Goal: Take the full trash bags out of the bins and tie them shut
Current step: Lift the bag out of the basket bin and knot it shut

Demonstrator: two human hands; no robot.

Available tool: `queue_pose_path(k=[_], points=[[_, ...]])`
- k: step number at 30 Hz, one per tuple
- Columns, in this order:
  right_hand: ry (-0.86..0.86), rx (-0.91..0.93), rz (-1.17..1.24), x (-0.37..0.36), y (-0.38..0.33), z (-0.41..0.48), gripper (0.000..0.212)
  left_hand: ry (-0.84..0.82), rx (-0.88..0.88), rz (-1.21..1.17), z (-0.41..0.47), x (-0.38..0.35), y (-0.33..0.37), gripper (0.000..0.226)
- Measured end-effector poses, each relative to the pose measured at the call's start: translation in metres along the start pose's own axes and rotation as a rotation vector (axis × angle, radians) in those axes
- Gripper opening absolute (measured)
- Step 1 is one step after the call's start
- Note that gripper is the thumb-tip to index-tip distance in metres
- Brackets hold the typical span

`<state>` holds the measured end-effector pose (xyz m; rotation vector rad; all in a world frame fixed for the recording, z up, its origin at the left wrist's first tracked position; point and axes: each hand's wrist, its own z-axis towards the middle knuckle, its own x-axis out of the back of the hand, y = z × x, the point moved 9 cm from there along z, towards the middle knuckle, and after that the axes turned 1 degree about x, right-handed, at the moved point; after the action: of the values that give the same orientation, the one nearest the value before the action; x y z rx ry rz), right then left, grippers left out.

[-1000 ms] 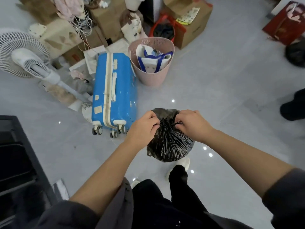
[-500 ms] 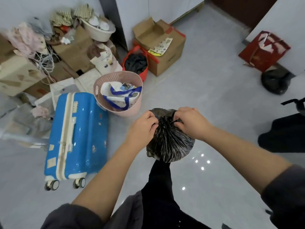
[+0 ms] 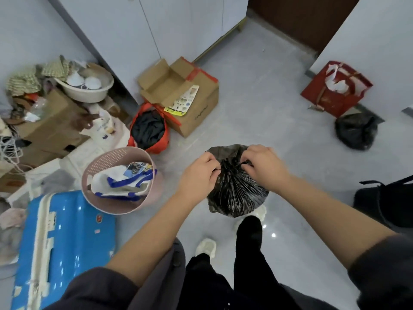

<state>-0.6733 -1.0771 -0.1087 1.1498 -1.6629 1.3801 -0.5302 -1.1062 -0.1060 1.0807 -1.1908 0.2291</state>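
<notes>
Black trash bag (image 3: 237,191) held off floor in front of person, above shoes (image 3: 206,246). Bag neck gathered into tight pleats at top. Left hand (image 3: 197,175) closed on left side of gathered neck, fingers pinched on plastic; right hand (image 3: 262,167) closed on right side likewise — thin black strand pinched at fingertips. Pink basket (image 3: 121,205) seen left of bag, blue suitcase (image 3: 64,245) beside it. Second black bag (image 3: 356,130) set on floor at far right, well apart.
</notes>
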Motion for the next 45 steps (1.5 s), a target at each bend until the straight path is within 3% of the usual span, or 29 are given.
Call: queue_pose_path(k=[12,27,36,45], points=[[-0.016,0.044,0.032,0.109,0.211,0.134,0.011,0.004,0.095,-0.028,0.254,-0.059,0.069,0.013],[-0.02,-0.207,0.126,0.168,0.509,0.209,0.014,-0.361,-0.105,0.166,0.545,-0.21,0.179,0.016],[-0.18,-0.254,0.153,0.143,0.682,0.222,0.015,-0.532,-0.041,0.261,0.655,-0.349,0.236,0.022],[-0.197,-0.487,0.258,0.023,0.847,0.236,0.014,-0.696,-0.126,0.257,0.747,-0.544,0.217,0.022]])
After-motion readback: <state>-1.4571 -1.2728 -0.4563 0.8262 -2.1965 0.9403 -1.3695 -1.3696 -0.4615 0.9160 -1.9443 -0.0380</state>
